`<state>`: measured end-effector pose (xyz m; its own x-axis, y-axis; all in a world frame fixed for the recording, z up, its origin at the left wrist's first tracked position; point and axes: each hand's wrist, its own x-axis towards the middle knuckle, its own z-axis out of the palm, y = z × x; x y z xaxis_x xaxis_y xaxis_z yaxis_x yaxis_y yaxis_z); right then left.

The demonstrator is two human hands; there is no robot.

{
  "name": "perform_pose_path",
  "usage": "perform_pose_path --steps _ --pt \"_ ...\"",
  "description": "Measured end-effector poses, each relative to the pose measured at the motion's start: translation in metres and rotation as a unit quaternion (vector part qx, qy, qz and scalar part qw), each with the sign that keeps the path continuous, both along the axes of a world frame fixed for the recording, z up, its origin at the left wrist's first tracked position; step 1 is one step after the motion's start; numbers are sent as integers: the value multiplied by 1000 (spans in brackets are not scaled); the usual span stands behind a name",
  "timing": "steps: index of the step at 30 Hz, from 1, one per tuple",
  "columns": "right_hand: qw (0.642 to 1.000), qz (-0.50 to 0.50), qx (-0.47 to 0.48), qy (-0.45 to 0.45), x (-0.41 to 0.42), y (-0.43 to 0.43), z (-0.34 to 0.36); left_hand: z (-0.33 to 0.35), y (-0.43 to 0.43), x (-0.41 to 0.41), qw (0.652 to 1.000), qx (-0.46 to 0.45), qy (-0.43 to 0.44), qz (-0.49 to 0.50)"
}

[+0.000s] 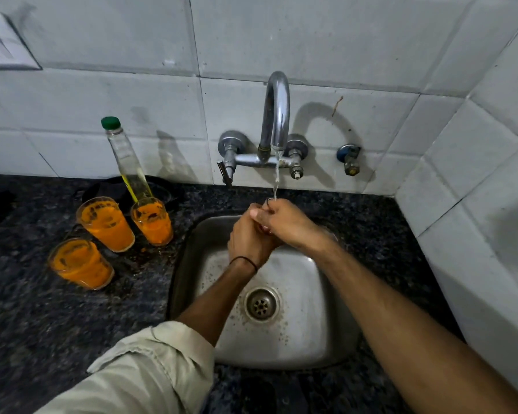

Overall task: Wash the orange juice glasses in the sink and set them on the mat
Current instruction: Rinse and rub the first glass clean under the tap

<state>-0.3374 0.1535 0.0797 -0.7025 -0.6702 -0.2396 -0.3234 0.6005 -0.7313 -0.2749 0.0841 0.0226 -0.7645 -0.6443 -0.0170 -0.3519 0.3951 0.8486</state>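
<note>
Three glasses with orange juice stand on the dark granite counter left of the sink: one at the back left [106, 224], one at the back right [153, 221], one nearer me [80, 264]. My left hand [247, 242] and my right hand [286, 224] are pressed together over the steel sink [311, 294], under water running from the tap [277, 115]. Their fingers are curled into each other. A small reddish patch shows between them; I cannot tell whether they hold anything.
A clear bottle with a green cap [126, 162] leans behind the glasses, on a dark flat thing [102, 189] by the wall. The drain [261, 304] lies in the sink's middle. Tiled walls close the back and right. A small valve [349, 159] sticks out right of the tap.
</note>
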Motion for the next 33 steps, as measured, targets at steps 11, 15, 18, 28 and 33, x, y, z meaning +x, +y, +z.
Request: perform_pose_path --steps 11,15,18,28,33 --pt "994 99 13 34 -5 16 9 -14 -33 0 944 261 35 -199" --pt "1000 7 -5 22 9 0 -6 -22 -11 -6 992 45 114 -23" --pt "972 184 31 146 2 18 -10 -31 -32 -4 980 120 142 -77" --pt "837 320 225 383 -5 21 1 -34 -25 -2 969 128 157 -140" --pt "989 -84 38 111 49 -13 -20 -37 -13 -4 977 129 168 -23"
